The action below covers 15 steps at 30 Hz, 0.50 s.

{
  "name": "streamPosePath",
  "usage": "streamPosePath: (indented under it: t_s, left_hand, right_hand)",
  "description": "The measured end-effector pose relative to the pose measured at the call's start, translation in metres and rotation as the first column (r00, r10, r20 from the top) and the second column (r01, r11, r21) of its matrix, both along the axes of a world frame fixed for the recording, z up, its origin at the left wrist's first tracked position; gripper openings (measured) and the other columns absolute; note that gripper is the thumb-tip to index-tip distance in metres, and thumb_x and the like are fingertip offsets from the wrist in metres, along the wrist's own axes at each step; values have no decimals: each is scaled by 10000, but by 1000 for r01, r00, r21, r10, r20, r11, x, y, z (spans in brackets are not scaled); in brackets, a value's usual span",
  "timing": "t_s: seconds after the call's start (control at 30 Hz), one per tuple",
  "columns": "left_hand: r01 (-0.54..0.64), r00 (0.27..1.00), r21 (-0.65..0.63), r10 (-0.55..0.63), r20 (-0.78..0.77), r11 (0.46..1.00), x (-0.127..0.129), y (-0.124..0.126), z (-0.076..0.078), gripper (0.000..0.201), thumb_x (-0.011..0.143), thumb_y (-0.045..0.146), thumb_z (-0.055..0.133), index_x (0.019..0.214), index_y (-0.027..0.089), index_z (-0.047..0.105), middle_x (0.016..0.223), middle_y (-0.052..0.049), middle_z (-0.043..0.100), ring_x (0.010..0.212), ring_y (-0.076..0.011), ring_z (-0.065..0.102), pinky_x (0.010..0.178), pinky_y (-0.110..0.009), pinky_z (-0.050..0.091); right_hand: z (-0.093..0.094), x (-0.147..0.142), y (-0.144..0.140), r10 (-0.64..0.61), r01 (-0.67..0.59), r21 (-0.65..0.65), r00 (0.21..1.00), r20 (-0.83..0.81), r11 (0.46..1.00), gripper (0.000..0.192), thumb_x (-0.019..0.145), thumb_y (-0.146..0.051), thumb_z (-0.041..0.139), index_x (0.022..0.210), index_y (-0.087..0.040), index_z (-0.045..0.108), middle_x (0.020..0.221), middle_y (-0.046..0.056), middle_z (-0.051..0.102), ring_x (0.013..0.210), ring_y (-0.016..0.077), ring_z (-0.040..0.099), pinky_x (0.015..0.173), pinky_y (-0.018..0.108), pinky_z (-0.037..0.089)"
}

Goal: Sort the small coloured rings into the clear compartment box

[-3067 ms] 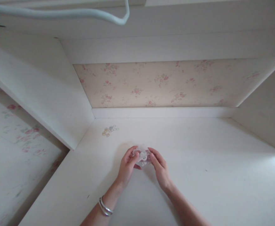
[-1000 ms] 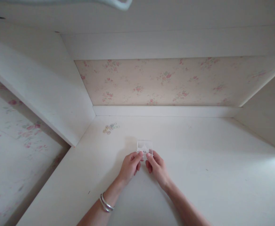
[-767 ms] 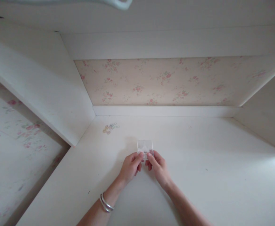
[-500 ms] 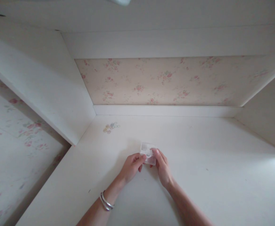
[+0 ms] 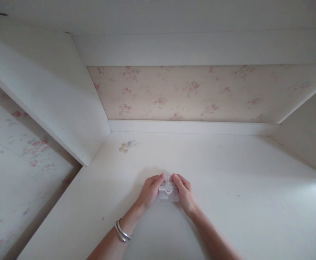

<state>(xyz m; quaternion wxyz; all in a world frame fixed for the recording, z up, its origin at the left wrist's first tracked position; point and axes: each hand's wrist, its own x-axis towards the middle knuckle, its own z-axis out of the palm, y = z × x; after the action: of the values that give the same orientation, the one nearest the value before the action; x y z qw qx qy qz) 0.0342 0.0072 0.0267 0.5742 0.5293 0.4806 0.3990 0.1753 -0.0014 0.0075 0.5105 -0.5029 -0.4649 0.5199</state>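
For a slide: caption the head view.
Left hand and right hand hold a clear, squarish plastic case; yellowish and grey rings lie on a white tabletop.

I see a clear, squarish plastic case (image 5: 171, 197) with a whitish band across its middle, held by its sides between left hand (image 5: 149, 191) and right hand (image 5: 184, 191).

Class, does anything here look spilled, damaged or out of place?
Nothing looks spilled. A dark mark beside the left forearm stands out against the white surface; speck or scratch, I cannot tell. Small rings lie in a loose cluster at the back left, apart from the clear plastic case in the left hand and right hand.
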Motion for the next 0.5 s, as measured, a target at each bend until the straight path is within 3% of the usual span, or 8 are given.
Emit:
streamPosePath:
  t_s: [0.17, 0.27, 0.37, 0.5]
  left_hand:
    - [-41, 997, -35, 43, 60, 999, 0, 0, 0, 496, 808, 594, 469, 610, 141, 508, 542, 28, 434, 490, -84, 366, 483, -223, 273]
    - [-107, 986, -50, 112, 121, 993, 0, 2, -1, 495, 815, 600, 454, 678, 131, 535, 609, 3, 493, 548, -97, 436, 529, -218, 338]
    - [-162, 973, -120, 178, 144, 980, -2, 4, -2, 547, 813, 654, 389, 723, 134, 533, 591, 8, 475, 501, -87, 412, 468, -202, 309]
    - [-141, 984, -167, 156, 83, 976, -4, 5, -4, 574, 797, 693, 357, 835, 151, 543, 583, 34, 437, 433, -66, 321, 402, -193, 200]
  right_hand:
    - [1, 0, 0, 12, -12, 1, 1000, 23, 1000, 440, 824, -569, 483, 683, -162, 574, 572, -24, 471, 522, 94, 381, 475, 212, 280]
    - [5, 0, -2, 91, -91, -19, 996, -11, 996, 471, 830, -598, 445, 916, -173, 628, 598, -16, 522, 493, 96, 408, 449, 208, 288]
    - [8, -1, -5, 207, -208, -38, 978, -32, 977, 519, 844, -596, 428, 1122, -180, 568, 544, -35, 507, 424, 87, 371, 404, 205, 254]
    - [7, -3, -4, 212, -213, -28, 977, -30, 977, 467, 852, -559, 456, 1059, -159, 579, 486, -51, 456, 414, 77, 352, 403, 200, 251]
